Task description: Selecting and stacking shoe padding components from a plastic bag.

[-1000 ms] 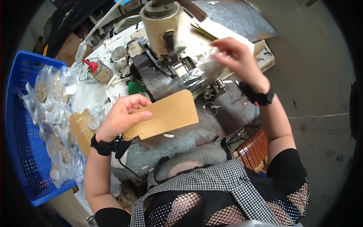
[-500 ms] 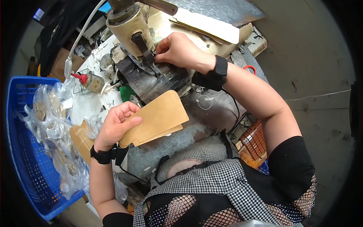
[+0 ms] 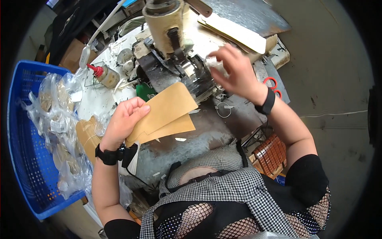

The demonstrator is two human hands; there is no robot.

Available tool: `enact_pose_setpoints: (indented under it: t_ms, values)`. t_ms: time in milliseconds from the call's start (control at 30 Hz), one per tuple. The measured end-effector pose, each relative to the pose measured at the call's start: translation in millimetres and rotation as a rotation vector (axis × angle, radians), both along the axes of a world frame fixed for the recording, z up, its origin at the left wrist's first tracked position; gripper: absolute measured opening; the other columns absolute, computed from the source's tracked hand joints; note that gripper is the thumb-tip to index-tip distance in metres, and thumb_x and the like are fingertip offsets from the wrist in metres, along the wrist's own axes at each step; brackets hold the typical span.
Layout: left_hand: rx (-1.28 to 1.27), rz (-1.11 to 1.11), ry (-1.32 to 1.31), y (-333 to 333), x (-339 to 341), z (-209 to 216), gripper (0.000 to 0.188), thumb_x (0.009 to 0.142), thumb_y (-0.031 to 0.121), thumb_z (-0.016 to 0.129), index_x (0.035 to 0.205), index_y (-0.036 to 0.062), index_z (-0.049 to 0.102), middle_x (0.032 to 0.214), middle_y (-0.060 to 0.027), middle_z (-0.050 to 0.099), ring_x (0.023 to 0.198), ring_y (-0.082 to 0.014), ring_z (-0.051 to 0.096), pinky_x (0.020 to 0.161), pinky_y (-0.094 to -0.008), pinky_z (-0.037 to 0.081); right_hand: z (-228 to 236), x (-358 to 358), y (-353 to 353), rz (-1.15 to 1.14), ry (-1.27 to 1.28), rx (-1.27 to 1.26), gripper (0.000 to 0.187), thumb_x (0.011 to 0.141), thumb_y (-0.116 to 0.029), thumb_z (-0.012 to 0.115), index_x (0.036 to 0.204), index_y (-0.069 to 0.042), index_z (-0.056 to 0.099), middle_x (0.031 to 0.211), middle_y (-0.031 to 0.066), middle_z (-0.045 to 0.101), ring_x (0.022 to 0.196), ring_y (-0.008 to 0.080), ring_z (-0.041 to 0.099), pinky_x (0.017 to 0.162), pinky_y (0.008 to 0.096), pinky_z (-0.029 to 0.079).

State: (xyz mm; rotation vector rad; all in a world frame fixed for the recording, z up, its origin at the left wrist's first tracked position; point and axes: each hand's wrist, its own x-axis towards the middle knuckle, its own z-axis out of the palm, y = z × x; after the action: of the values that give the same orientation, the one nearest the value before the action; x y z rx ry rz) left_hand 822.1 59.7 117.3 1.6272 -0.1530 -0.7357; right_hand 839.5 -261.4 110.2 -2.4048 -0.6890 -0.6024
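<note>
My left hand (image 3: 126, 119) pinches flat tan pieces (image 3: 165, 109) with rounded corners between thumb and fingers. They fan apart toward the right, and a pale edge shows below my wrist. Whether they are leather or card, I cannot tell. My right hand (image 3: 238, 75), slightly smeared, is raised beside the sewing machine (image 3: 165, 28), with its thumb and fingers curved apart. A small whitish thing (image 3: 215, 63) shows at the gap between them; whether my fingers touch it is unclear. On the dark machine bed (image 3: 159, 75), a small white tag (image 3: 189, 69) lies near the presser foot.
At the left stands a blue basket (image 3: 20, 119) with clear plastic bags (image 3: 59, 127) and more tan pieces (image 3: 85, 135). A red-tipped oil bottle (image 3: 106, 76) is behind my left hand. Red-handled scissors (image 3: 271, 82) lie by my right wrist. Pale flat strips (image 3: 234, 34) are stacked on the machine.
My right hand has drawn back rightward from the presser foot, and its fingers have spread. The white tag by the foot is now visible. The tan pieces in my left hand have fanned wider.
</note>
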Motion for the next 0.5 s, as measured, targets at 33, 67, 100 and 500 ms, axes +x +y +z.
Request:
enact_pose_setpoints:
  t_ms: [33,67,100,500]
  values:
    - [-0.006,0.007,-0.031,-4,2,0,0.018,0.093,0.018,0.056,0.087,0.0018,0.057,0.077,0.0015,0.063,0.065,-0.0013,0.055,0.060,-0.0177,0.044,-8,-9,0,0.078,-0.064,0.015,0.032,0.068,-0.008,0.068,0.099,-0.008,0.058,0.092,0.0106,0.056,0.072,0.0274,0.058,0.063,0.0369,0.049]
    - [-0.006,0.019,-0.035,-10,3,3,0.018,0.093,0.018,0.056,0.087,0.0018,0.057,0.077,0.0015,0.063,0.065,-0.0013,0.055,0.060,-0.0177,0.044,-14,-14,3,0.160,-0.128,0.034,0.037,0.065,-0.008,0.069,0.101,-0.008,0.058,0.093,0.0104,0.056,0.075,0.0274,0.058,0.066,0.0366,0.049]
    - [0.003,0.025,-0.029,-17,3,7,0.018,0.093,0.018,0.055,0.086,0.0023,0.057,0.076,0.0028,0.061,0.065,-0.0006,0.053,0.059,-0.0172,0.043,-16,-19,6,0.179,-0.155,-0.005,0.041,0.063,-0.007,0.069,0.103,-0.009,0.059,0.094,0.0101,0.056,0.078,0.0274,0.057,0.070,0.0369,0.048]
    - [-0.085,-0.052,0.078,-16,3,16,0.021,0.083,0.010,0.067,0.099,-0.0022,0.061,0.084,-0.0032,0.067,0.070,-0.0057,0.062,0.064,-0.0186,0.049,58,37,-99,-0.113,0.647,0.297,0.023,0.079,-0.013,0.069,0.097,0.000,0.065,0.087,0.0018,0.065,0.082,0.0089,0.059,0.074,0.0247,0.047]
